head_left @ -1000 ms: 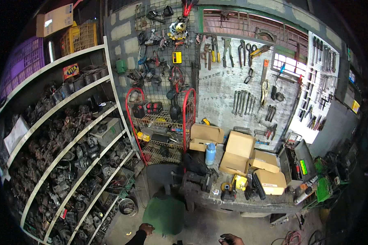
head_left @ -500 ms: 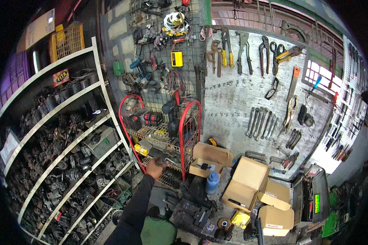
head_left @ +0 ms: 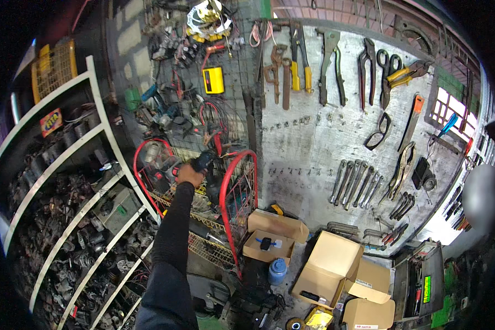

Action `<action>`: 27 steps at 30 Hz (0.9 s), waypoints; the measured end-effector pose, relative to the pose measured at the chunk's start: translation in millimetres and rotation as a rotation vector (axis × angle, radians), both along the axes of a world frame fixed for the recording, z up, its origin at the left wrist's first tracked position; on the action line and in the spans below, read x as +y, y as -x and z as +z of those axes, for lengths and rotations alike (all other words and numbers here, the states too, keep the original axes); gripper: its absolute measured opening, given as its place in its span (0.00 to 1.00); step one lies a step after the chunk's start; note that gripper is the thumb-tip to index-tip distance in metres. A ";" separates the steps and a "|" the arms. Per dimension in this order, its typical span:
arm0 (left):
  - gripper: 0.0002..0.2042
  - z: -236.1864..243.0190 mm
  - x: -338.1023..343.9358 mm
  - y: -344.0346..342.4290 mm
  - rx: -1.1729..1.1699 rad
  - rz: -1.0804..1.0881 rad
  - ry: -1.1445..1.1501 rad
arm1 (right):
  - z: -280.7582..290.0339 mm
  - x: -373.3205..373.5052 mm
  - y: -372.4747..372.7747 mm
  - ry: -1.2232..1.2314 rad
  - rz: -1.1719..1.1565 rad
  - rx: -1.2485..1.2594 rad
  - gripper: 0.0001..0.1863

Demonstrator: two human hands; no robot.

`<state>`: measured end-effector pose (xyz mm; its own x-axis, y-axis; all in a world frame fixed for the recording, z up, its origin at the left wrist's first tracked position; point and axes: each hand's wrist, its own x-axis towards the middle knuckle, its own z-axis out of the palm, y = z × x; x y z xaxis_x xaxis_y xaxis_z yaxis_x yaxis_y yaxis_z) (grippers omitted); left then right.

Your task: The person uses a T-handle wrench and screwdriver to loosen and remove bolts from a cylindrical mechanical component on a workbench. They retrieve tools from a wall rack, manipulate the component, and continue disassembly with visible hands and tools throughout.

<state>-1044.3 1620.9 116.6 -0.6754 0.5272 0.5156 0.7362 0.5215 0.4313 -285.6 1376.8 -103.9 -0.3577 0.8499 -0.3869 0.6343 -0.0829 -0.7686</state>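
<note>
My left hand [head_left: 188, 175], in a long dark sleeve, reaches into the top wire basket of a red-framed trolley [head_left: 231, 192]. Its fingers are closed on a dark power tool [head_left: 203, 161]; their tips are partly hidden. A black-and-red object [head_left: 162, 179], perhaps a battery, lies beside it, with lower wire shelves [head_left: 209, 250] below. My right hand is not in view.
At left, metal shelves [head_left: 102, 129] hold heaped dark parts. Behind hang a wire grid with tools and a yellow case [head_left: 214, 81], and a tool board [head_left: 302, 143]. Below right, a bench carries open cardboard boxes [head_left: 327, 253], a blue bottle [head_left: 278, 272] and a toolbox [head_left: 415, 269].
My left hand has risen from low near the green seat, past the middle shelf, to the trolley's top basket. My right hand has left the view. The camera has moved closer to the trolley.
</note>
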 end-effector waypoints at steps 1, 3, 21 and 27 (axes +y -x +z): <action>0.34 -0.9 12.6 6.8 0.014 0.050 0.001 | 1.1 -1.4 3.7 -0.015 -0.020 -0.011 0.17; 0.40 -0.4 29.3 22.7 -0.055 0.069 0.106 | 4.3 -2.0 10.4 -0.040 -0.058 -0.036 0.18; 0.31 -202.9 -10.3 54.7 -0.343 0.515 0.027 | -1.9 -28.7 33.4 -0.113 -0.299 -0.199 0.23; 0.16 -297.4 -87.5 -23.9 -0.497 0.134 -0.267 | -79.6 -95.5 -4.7 0.127 -0.543 -0.215 0.23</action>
